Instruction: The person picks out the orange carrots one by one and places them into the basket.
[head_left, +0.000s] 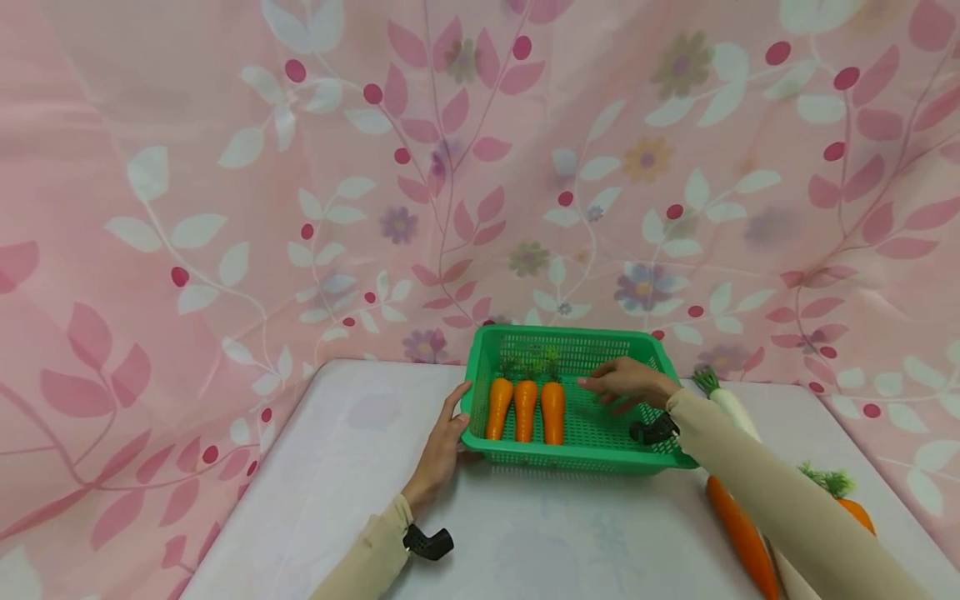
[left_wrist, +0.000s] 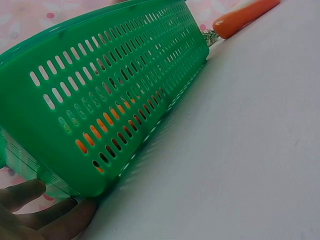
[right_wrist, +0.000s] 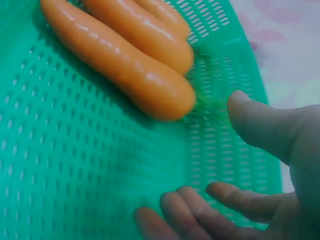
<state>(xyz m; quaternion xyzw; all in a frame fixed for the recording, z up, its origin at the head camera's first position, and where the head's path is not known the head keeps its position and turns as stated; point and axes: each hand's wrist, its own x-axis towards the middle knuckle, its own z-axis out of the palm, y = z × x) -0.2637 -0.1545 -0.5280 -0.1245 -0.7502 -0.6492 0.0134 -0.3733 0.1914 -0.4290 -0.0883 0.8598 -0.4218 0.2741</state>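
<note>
A green slotted basket point(head_left: 495, 343) stands on the white table and holds three orange carrots point(head_left: 526, 408) side by side, leafy ends to the back. My left hand point(head_left: 442, 446) rests against the basket's left front corner point(left_wrist: 60, 185), fingers straight. My right hand point(head_left: 626, 383) hovers inside the basket just right of the carrots point(right_wrist: 125, 65), fingers relaxed and holding nothing; the basket floor point(right_wrist: 75, 165) lies beneath it.
On the table right of the basket lie a white radish point(head_left: 723, 398), an orange carrot point(head_left: 738, 529) and another carrot point(head_left: 851, 504), partly hidden by my right sleeve. One carrot point(left_wrist: 245, 16) shows beyond the basket. A pink floral cloth point(head_left: 225, 167) hangs behind.
</note>
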